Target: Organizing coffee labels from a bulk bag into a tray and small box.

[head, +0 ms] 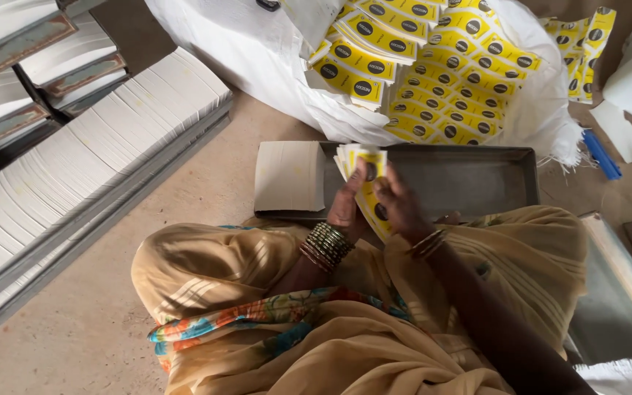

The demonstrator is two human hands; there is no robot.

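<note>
Yellow cards [366, 170] fan upward from both hands' clenched grip, left hand [347, 208] beside right hand [398, 208].

Lower part of fanned yellow cards [366, 167] hidden behind both hands, white sack [257, 51] cropped at top edge

A heap of yellow labels [433, 80] with dark round marks fills the white sack [257, 58] at upper centre. More lie upper right [583, 44] (a few, loose). A fanned bunch [366, 183] sits mid-frame.
</note>
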